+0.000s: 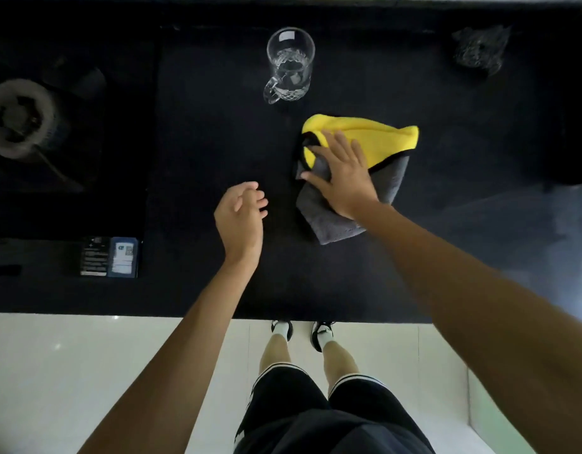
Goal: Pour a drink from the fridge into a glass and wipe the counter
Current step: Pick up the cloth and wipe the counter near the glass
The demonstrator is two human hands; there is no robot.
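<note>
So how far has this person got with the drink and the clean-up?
The glass mug stands on the counter, seemingly holding clear liquid, so pouring looks done. Wiping is in hand: the right hand presses the yellow-grey cloth flat. The left hand holds nothing. How much counter remains is unclear.

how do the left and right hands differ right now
The right hand lies flat with fingers spread, while the left hand has its fingers loosely curled. The right hand presses on the yellow and grey cloth; the left hand holds nothing. The right hand reaches farther across the black counter than the left hand. Both are bare and over the counter.
</note>
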